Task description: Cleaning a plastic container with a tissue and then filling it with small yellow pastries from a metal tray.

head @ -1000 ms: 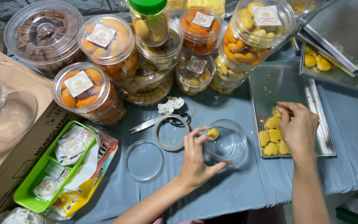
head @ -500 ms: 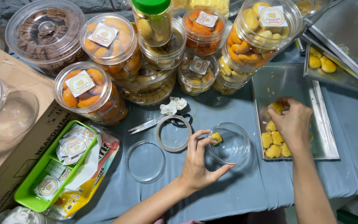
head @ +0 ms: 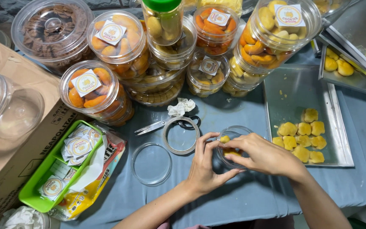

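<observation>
A small clear plastic jar [head: 234,132] stands on the blue-grey cloth in the middle, with yellow cookies inside. My left hand [head: 204,167] cups its left side, fingers curled around the wall. My right hand [head: 261,154] reaches over the jar's mouth, fingertips pinching a yellow cookie [head: 224,139] at the rim. To the right lies a metal tray [head: 293,95] with several square yellow cookies [head: 303,140] in its lower part.
A clear lid [head: 151,163], a tape ring [head: 181,135] and scissors [head: 153,126] lie left of the jar. Many filled cookie jars [head: 115,42] crowd the back. A green tray of round labels [head: 54,174] and a cardboard box [head: 5,140] sit at left.
My right hand left the metal tray and moved left to the jar's mouth, carrying a yellow cookie. My left hand stayed on the jar.
</observation>
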